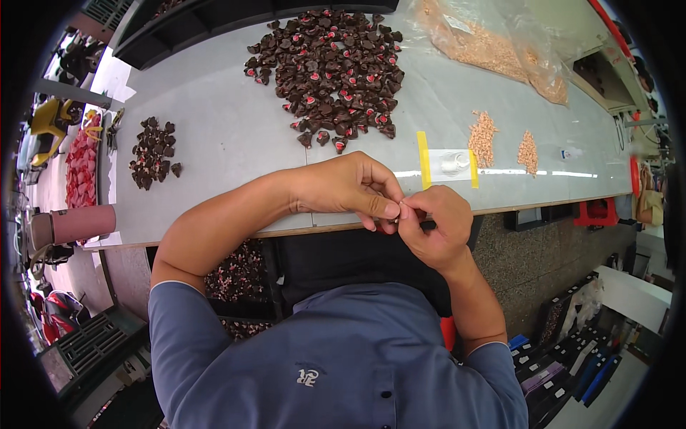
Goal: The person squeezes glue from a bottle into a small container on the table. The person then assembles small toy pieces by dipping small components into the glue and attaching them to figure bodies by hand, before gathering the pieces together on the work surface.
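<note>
My left hand (348, 187) and my right hand (441, 223) meet above the table's front edge, fingertips pinched together. Whatever lies between them is tiny and mostly covered by the fingers, so I cannot make it out. Just beyond the right hand, a white card (437, 176) is fixed down with yellow tape strips and bears a white blob of paste (456, 164). Two heaps of small tan pieces, a larger one (482, 139) and a smaller one (527, 154), lie right of it. Farther off spreads a big pile of dark brown lumpy parts (336, 68), some showing red faces.
A smaller pile of dark parts (152, 154) sits on the left of the grey table (221, 107). A clear bag of tan pieces (493, 50) lies at the far right, a black tray (207, 32) at the back. A pink cylinder (84, 224) stands at the left edge.
</note>
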{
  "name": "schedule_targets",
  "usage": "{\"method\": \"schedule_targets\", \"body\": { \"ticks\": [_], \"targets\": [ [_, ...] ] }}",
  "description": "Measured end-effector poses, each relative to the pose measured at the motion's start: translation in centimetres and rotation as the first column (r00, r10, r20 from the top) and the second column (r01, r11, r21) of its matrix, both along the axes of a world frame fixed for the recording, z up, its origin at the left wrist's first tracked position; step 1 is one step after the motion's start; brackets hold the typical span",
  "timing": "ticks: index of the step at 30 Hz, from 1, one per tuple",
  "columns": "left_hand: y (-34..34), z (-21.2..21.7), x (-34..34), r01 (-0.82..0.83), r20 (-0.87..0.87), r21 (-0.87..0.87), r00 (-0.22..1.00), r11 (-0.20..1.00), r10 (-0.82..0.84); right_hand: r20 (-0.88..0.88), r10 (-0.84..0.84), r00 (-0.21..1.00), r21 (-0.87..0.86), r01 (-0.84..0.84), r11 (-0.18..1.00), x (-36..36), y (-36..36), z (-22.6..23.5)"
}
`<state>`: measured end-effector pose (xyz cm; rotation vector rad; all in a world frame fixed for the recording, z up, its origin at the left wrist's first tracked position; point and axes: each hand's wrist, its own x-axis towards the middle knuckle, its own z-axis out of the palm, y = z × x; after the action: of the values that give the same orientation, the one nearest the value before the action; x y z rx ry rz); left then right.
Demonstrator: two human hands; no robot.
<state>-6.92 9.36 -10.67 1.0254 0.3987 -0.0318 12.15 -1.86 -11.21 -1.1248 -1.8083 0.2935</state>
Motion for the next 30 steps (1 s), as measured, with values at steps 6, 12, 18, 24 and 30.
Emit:
{"method": "schedule_targets", "body": {
  "ticks": [6, 12, 18, 24, 30],
  "targets": [
    [0.0, -0.2, 0.3, -0.114, -0.014, -0.028, 0.993, 0.993, 0.113, 0.035, -0.085, 0.996, -0.044, 0.087, 0.995, 0.8, -0.9, 0.7],
    [-0.5, -0.3, 0.0, -0.113, 0.015, 0.054, 0.994, 0.992, 0.112, -0.098, -0.006, 0.995, -0.426, -0.036, 0.904, 1.0, -0.9, 3.8],
    [-0.2, 0.3, 0.3, -0.033, -0.074, 0.045, 0.997, 0.998, 0.036, 0.129, 0.131, 0.983, -0.411, -0.067, 0.909, 1.4, -0.1, 4.3],
    [0.1, 0.8, 0.2, -0.003, -0.105, 0.079, 0.994, 0.997, 0.011, 0.123, 0.144, 0.982, -0.408, -0.082, 0.909, 1.3, 0.3, 4.2],
    [0.1, 0.8, 0.2, -0.007, -0.117, 0.078, 0.993, 0.997, 0.016, 0.136, 0.121, 0.983, -0.365, -0.064, 0.929, 1.2, 0.3, 3.7]
  ]
}}
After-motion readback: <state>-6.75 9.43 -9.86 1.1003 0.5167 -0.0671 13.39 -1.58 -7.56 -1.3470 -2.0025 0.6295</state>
